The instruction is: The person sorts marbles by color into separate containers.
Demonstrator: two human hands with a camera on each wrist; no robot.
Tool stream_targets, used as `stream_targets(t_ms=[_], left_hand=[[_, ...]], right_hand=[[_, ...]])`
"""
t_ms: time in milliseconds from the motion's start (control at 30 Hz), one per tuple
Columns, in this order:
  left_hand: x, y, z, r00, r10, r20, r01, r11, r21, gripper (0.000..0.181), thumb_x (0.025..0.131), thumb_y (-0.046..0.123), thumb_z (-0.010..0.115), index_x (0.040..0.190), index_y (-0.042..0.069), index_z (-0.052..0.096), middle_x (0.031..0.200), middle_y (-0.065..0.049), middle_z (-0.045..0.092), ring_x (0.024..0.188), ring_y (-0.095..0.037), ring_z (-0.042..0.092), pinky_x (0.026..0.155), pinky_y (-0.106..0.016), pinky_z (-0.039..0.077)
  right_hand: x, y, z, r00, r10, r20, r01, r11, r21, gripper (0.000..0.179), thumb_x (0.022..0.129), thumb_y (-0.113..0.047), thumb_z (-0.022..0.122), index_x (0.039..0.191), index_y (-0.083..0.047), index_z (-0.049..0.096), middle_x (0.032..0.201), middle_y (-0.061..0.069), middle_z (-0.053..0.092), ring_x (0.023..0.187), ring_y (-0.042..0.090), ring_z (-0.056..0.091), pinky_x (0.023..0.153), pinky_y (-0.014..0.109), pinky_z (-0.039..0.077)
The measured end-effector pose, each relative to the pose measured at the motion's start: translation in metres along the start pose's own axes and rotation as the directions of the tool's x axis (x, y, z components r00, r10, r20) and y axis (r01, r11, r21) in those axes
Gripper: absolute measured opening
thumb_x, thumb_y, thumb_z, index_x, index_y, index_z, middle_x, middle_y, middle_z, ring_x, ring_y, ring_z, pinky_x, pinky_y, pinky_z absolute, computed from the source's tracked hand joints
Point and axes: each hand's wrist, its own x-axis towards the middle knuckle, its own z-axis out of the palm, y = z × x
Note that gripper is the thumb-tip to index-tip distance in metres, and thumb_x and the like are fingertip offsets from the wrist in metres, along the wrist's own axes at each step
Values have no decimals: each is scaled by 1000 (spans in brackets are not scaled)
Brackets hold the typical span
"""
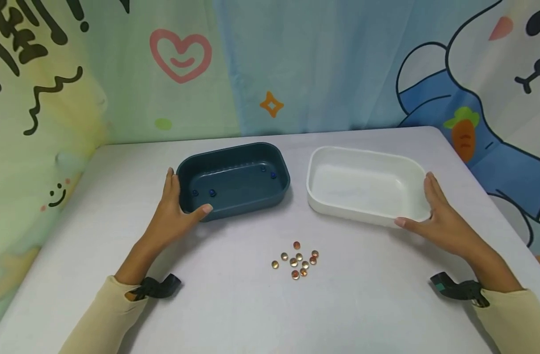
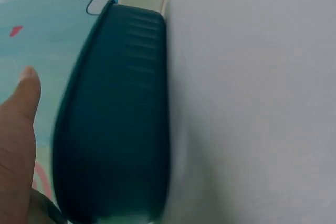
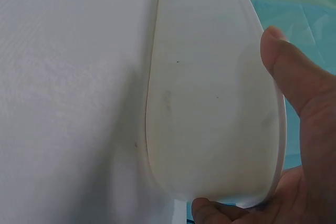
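My left hand (image 1: 174, 211) is at the left end of a dark teal tray (image 1: 243, 209), its fingers straight along that end and its thumb near the front corner. In the left wrist view the thumb (image 2: 23, 98) stands apart from the tray's wall. Several small dark blue beads (image 1: 212, 192) lie inside that tray. My right hand (image 1: 442, 221) holds the right end of a white tray (image 1: 349, 209), thumb at its front corner and fingers round the end. The right wrist view shows the thumb (image 3: 289, 66) by the rim and fingertips (image 3: 205, 208) at the tray's end.
Several amber, glassy round beads (image 1: 293, 262) lie loosely grouped on the white table (image 1: 341, 305), in front of the gap between the trays. A printed cloth (image 1: 318, 64) hangs behind the table's back edge and along the left.
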Motion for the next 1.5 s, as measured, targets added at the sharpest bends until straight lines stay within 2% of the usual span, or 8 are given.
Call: stream_targets(t_ms=[300, 567, 733, 900, 1000, 1200, 1367, 1500], left_hand=[[-14, 10, -10, 988, 47, -148, -50, 999, -12, 93, 80, 48, 57, 140, 18, -8, 141, 15, -17, 128, -9, -5, 100, -47, 12], [-25, 29, -13, 950, 223, -217, -222, 975, 30, 80, 81, 35, 61, 141, 12, 13, 145, 9, 4, 130, -13, 9, 101, -40, 18], [-31, 42, -8, 903, 376, -206, -381, 924, 18, 57, 79, 25, 66, 128, 5, 45, 139, 2, 27, 124, -18, 29, 93, -39, 32], [-37, 59, 3, 851, 480, -213, -507, 857, -94, 33, 76, 12, 68, 107, 2, 61, 118, -2, 52, 109, -18, 47, 87, -30, 39], [-43, 73, 12, 861, 484, -159, -509, 831, -224, 25, 76, 5, 68, 100, 2, 65, 105, -3, 60, 100, -17, 53, 83, -27, 41], [-53, 91, 35, 897, 441, 40, -385, 821, -421, 20, 76, 0, 67, 95, 3, 66, 95, -6, 63, 85, -17, 59, 76, -28, 46], [-48, 80, 62, 880, 441, 178, -329, 835, -440, 20, 77, 11, 68, 97, 6, 66, 96, 0, 62, 85, -13, 57, 75, -26, 45], [-46, 76, 75, 856, 471, 212, -347, 829, -439, 23, 77, 15, 69, 97, 5, 66, 97, 2, 62, 88, -10, 55, 76, -24, 44]], right_hand=[[-4, -3, 0, 999, -34, 19, 34, 999, 20, 115, 69, -35, 74, 136, -23, -18, 141, -7, -22, 128, 34, -8, 76, 66, 21], [-8, -6, 1, 998, -39, 44, 37, 999, 30, 115, 68, -35, 74, 136, -26, -18, 141, -8, -21, 128, 33, -8, 77, 66, 21], [-10, -5, 3, 996, -67, 52, 64, 997, 52, 115, 68, -31, 76, 137, -27, -15, 141, -11, -20, 128, 35, -4, 74, 64, 26], [-10, -4, 3, 996, -67, 55, 64, 997, 53, 114, 68, -31, 76, 137, -29, -15, 140, -14, -20, 128, 34, -5, 72, 65, 26], [-10, -4, 3, 996, -74, 51, 70, 995, 67, 114, 68, -29, 76, 137, -29, -15, 140, -15, -20, 128, 35, -4, 73, 64, 26], [-9, -5, 3, 996, -68, 58, 64, 995, 72, 113, 69, -29, 76, 137, -30, -15, 140, -16, -20, 128, 30, -7, 76, 65, 24], [-10, -4, 3, 997, -58, 57, 55, 997, 62, 113, 69, -30, 75, 137, -29, -15, 140, -15, -21, 128, 29, -9, 76, 66, 23], [-11, -4, 3, 997, -59, 52, 56, 997, 57, 114, 69, -29, 76, 136, -29, -16, 140, -14, -21, 128, 30, -8, 75, 65, 24]])
